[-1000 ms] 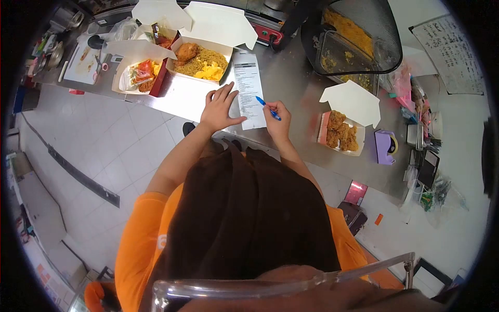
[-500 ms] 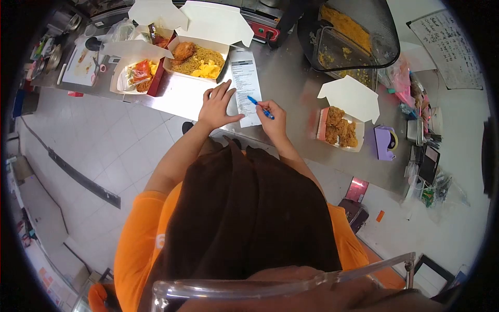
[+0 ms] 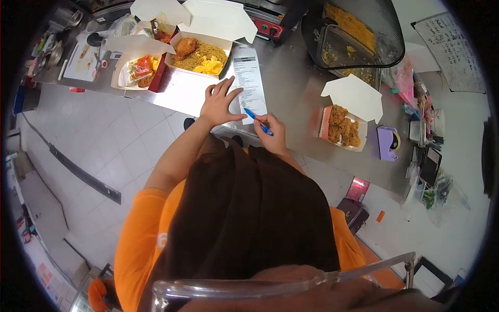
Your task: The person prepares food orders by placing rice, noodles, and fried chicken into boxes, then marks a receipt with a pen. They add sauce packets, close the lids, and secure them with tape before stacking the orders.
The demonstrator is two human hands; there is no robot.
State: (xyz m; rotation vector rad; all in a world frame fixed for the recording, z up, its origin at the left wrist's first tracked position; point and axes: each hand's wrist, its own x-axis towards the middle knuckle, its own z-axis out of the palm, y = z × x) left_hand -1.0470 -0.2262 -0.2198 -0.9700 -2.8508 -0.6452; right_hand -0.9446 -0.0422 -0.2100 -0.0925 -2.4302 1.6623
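Note:
A long printed receipt lies on the steel counter in front of me. My left hand rests with fingers spread at its left edge, thumb reaching over the lower part. In my right hand is a blue pen, its tip close over the lower end of the receipt. Just beyond my left hand stands an open box of noodles, fried chicken and egg. A smaller open box with wrapped packets sits to its left. On the right is an open box of fried chicken pieces.
A purple tape dispenser stands near the counter's right side. At the back right is a dark mesh basket with orange crumbs. A cutting board lies far left. A written whiteboard hangs at right.
The pen and my right hand have moved down toward the receipt's lower end. My left hand stays spread by the paper, and the view has shifted slightly.

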